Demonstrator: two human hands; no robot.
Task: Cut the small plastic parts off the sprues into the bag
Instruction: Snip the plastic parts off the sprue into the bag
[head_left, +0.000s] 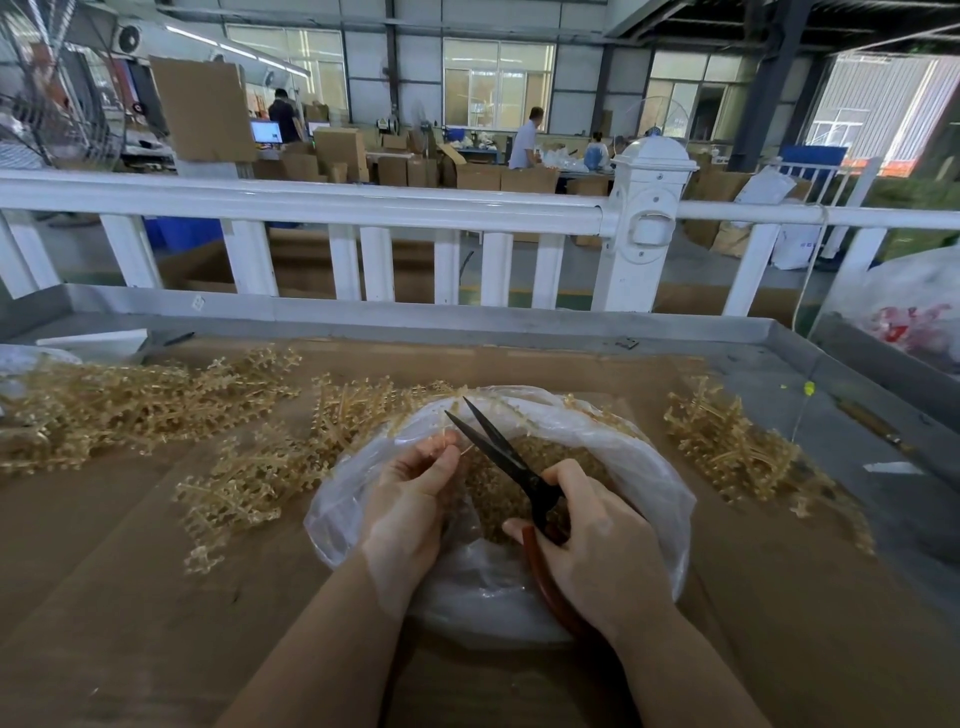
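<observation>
A clear plastic bag (639, 457) lies open on the table in front of me, with a heap of small amber cut parts (493, 499) inside. My left hand (410, 499) pinches a thin amber sprue (441, 441) over the bag's mouth. My right hand (592, 545) grips black scissors (498, 447) by their red-brown handles. The blades are spread apart and point away from me, right beside the sprue. A big pile of amber sprues (156, 405) covers the table to the left. A smaller sprue pile (737, 447) lies to the right of the bag.
The table top is brown cardboard (130, 597) with a raised grey metal rim (467, 317). A white railing (363, 208) stands just behind it. A filled clear bag (914, 306) sits at the far right. People and cardboard boxes are in the hall beyond.
</observation>
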